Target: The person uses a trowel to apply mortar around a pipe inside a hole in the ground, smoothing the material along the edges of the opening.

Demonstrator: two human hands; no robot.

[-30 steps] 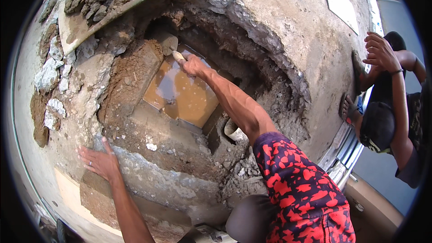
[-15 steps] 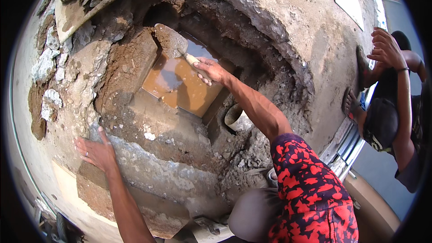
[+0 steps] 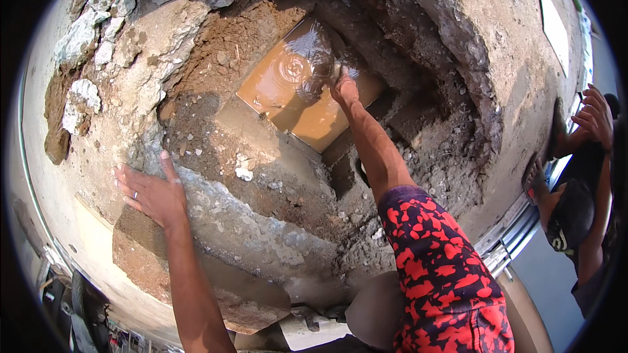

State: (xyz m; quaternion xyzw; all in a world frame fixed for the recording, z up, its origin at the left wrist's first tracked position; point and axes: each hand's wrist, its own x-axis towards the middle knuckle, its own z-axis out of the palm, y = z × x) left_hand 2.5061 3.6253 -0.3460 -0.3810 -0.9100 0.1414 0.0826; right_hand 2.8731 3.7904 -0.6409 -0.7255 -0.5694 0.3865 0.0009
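Observation:
My right hand (image 3: 345,89) reaches down into the broken-out hole and is closed round the handle of a trowel (image 3: 337,72). The trowel's blade is dark and hard to make out against the muddy brown water (image 3: 278,85), at or just above its surface. Ripple rings spread left of it. This water fills a square-edged pit at the hole's bottom. My left hand (image 3: 152,191) lies flat, fingers apart, on the concrete rim (image 3: 190,180) left of the hole. A ring is on one finger.
Jagged concrete and packed soil (image 3: 209,52) surround the pit. Rubble chunks (image 3: 82,101) lie on the far left. A co-worker's hands (image 3: 595,114) show at the right edge, near metal bars (image 3: 507,245). A white board (image 3: 553,23) lies at the far right.
My right hand has moved farther into the hole with the trowel. The wet mud on its blade no longer shows, and rings spread on the water. My left hand stays on the rim.

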